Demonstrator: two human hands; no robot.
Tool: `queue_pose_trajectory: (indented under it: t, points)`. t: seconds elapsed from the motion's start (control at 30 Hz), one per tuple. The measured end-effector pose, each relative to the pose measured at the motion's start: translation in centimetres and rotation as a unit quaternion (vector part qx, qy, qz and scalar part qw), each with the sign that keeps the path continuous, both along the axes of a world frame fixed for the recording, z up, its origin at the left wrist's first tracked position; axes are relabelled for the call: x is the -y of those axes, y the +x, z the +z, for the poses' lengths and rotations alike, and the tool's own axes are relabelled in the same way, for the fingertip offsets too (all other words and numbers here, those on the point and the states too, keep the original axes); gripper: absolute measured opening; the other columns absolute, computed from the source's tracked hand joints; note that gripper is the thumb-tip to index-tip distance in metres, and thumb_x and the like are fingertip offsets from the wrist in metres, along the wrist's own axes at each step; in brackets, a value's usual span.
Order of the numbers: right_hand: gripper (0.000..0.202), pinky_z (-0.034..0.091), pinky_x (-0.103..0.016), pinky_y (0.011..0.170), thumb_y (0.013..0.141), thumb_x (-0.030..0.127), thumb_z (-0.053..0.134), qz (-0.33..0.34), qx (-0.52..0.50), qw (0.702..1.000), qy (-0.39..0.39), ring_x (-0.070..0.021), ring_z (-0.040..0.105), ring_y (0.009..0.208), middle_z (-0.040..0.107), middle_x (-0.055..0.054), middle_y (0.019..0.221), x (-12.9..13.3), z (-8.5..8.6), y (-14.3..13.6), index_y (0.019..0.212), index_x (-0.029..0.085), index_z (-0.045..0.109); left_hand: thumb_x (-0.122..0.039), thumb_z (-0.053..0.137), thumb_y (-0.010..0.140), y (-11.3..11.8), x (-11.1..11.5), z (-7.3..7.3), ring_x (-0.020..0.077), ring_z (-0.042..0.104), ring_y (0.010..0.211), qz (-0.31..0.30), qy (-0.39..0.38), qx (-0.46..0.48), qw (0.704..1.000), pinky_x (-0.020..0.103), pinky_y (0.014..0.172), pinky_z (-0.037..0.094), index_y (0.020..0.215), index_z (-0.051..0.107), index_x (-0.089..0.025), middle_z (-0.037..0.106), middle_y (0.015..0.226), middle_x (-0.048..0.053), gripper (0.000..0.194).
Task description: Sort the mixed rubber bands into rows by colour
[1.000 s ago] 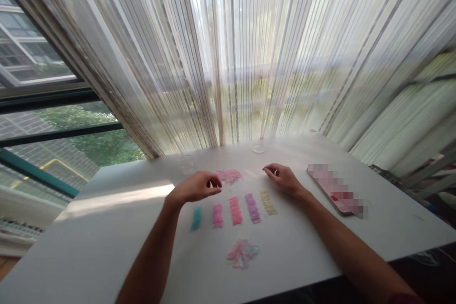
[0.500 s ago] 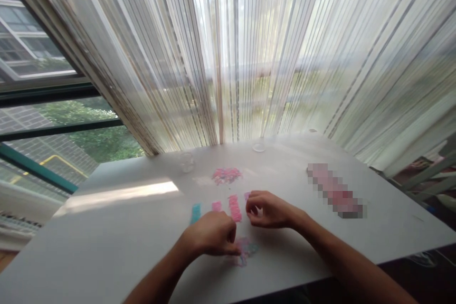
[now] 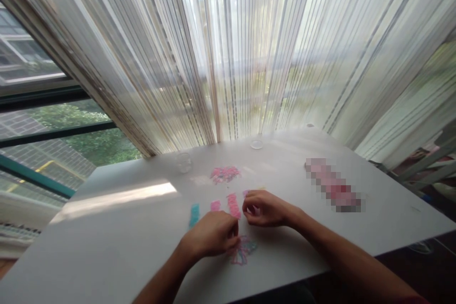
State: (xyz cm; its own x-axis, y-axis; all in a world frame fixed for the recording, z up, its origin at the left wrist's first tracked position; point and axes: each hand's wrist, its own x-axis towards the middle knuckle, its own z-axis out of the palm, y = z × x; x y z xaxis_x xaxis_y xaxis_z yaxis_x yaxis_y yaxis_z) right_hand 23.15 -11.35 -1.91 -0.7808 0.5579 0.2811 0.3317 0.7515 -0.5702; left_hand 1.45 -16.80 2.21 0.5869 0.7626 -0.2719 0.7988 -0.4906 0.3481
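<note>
My left hand (image 3: 215, 233) is closed at the left edge of a loose pile of pink and teal pieces (image 3: 242, 250); what its fingers hold, if anything, is too small to tell. Just right of a column of pink pieces (image 3: 233, 206), my right hand (image 3: 265, 209) curls with thumb and forefinger together, their contents not discernible. A short pink group (image 3: 215, 205) and a teal column (image 3: 194, 215) lie to the left. Purple pieces (image 3: 245, 193) show partly behind my right hand, with something yellowish beyond.
Farther back on the white table (image 3: 117, 237) lies a mixed pink pile (image 3: 225, 174). A clear round container (image 3: 184, 163) and a clear round lid (image 3: 256, 144) are near the curtain (image 3: 235, 57). A pixelated pink object (image 3: 333, 185) lies to the right.
My left hand has shifted slightly, uncovering more of the near pile and the teal column. My right hand stays beside the pink column. The view has moved a little.
</note>
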Motion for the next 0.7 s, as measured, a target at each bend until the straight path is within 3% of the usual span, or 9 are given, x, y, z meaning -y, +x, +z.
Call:
queue_pose_trajectory:
  t: [0.13,0.27,0.5,0.7]
  points:
    - [0.013,0.042,-0.022,0.063,0.076,0.007,0.064,-0.001,0.006,1.0,-0.01,-0.0126,0.053,0.066,0.059,0.001,0.071,0.7,0.8,0.1,0.077,0.019,0.068,-0.019,0.059,0.08,0.1,0.1,-0.1,0.0202,0.069,0.073,-0.015,-0.009,0.007,1.0,0.026,0.061,0.038,0.078,0.075,-0.022,0.078,0.079,0.003,0.016]
    - [0.013,0.044,-0.025,0.068,0.081,0.009,0.062,-0.036,-0.001,0.999,-0.011,-0.0149,0.057,0.072,0.064,0.0,0.076,3.0,1.0,0.6,0.082,0.02,0.069,-0.018,0.06,0.08,-0.1,0.2,-0.2,0.0201,0.07,0.077,-0.005,-0.014,0.032,0.999,0.026,0.065,0.04,0.083,0.076,-0.022,0.079,0.084,0.002,0.016]
    - [0.016,0.049,-0.028,0.077,0.09,0.015,0.062,-0.146,-0.065,0.985,-0.067,-0.0178,0.062,0.084,0.067,-0.004,0.09,7.5,-1.3,0.5,0.103,0.021,0.069,-0.021,0.065,0.084,-0.7,0.3,0.0,0.0179,0.068,0.078,-0.007,-0.018,0.07,0.997,0.025,0.069,0.041,0.088,0.074,-0.023,0.077,0.085,0.0,0.011]
    - [0.011,0.05,-0.027,0.074,0.092,0.018,0.063,-0.166,-0.088,0.974,-0.123,-0.0166,0.064,0.081,0.066,-0.003,0.089,8.5,-2.8,-0.5,0.098,0.021,0.07,-0.025,0.067,0.087,-0.8,1.6,-0.4,0.0156,0.066,0.077,0.023,-0.02,0.099,0.995,0.023,0.069,0.042,0.088,0.073,-0.023,0.076,0.086,-0.002,0.006]
